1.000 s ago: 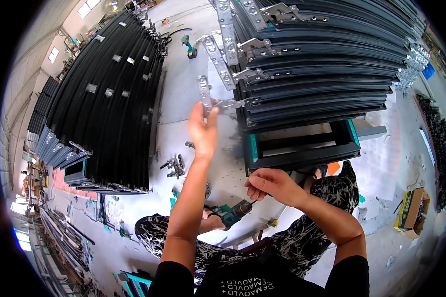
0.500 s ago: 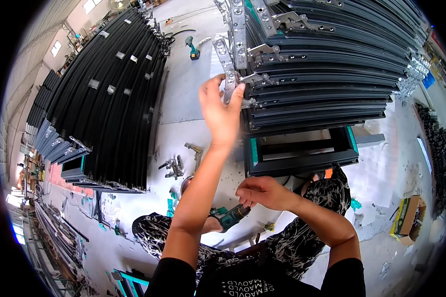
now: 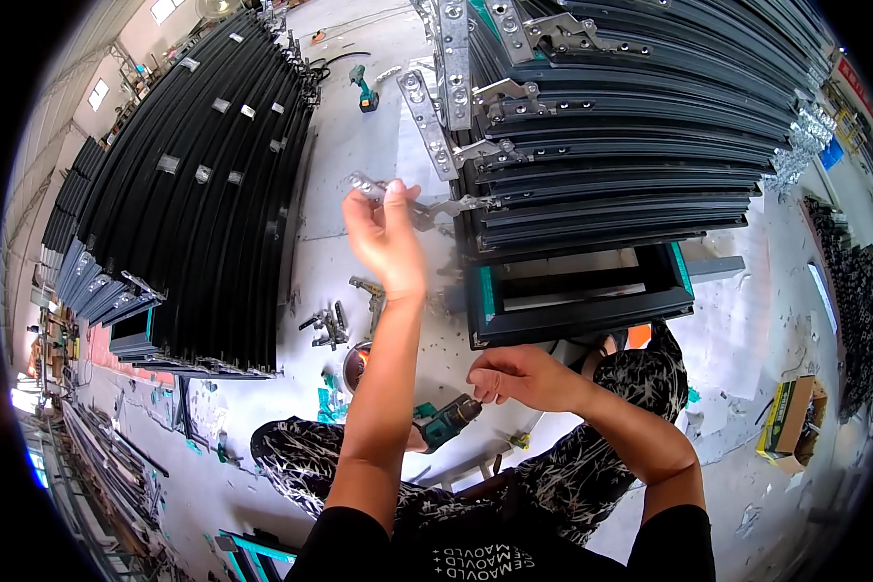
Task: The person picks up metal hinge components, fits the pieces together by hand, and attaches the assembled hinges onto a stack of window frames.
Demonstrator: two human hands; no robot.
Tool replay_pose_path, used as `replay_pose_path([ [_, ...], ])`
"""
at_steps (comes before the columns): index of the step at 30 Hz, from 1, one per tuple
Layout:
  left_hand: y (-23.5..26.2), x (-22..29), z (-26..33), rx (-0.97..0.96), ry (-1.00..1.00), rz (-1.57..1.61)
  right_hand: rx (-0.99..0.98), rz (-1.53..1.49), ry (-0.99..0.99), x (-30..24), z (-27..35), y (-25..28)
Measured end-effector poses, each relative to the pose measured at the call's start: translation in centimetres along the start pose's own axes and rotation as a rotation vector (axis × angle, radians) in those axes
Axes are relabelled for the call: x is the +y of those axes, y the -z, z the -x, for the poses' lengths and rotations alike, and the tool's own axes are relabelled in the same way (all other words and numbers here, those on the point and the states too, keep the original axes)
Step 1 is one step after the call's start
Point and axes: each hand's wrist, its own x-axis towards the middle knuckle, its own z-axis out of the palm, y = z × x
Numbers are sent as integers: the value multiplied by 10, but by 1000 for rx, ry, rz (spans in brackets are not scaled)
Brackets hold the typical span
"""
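As the left hand (image 3: pixel 386 242) pinches the metal hinge (image 3: pixel 451 207) jutting from the frames (image 3: pixel 611 219) to its right, a slack grip could let it swing away, while the right hand (image 3: pixel 526 376) curls, contents unclear.

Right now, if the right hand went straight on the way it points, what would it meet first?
Probably the left forearm, which crosses the line ahead of the right hand. The power drill sits just below that line; depth is unclear, so the hand might pass under or over the forearm.
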Motion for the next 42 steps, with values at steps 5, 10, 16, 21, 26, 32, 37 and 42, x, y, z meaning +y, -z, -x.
replay_pose_path([
  [5,23,-24,1,-32,180,101,-6,84,-47,7,10,4],
  [10,20,-26,6,-108,338,66,16,177,-46,22,26,9],
  [16,-14,-34,29,-238,236,-189,-30,210,-100,39,29,3],
  [21,-8,-23,24,-273,348,-23,-104,391,-103,31,35,1],
  [26,0,34,22,-73,-357,-316,-65,470,-56,22,35,9],
  [32,-20,81,30,-307,-142,-91,-27,494,85,19,43,7],
  [37,-30,63,23,-307,86,-77,-37,476,90,16,53,9],
  [42,-39,72,21,-354,-6,-200,-29,489,114,31,60,9],
])
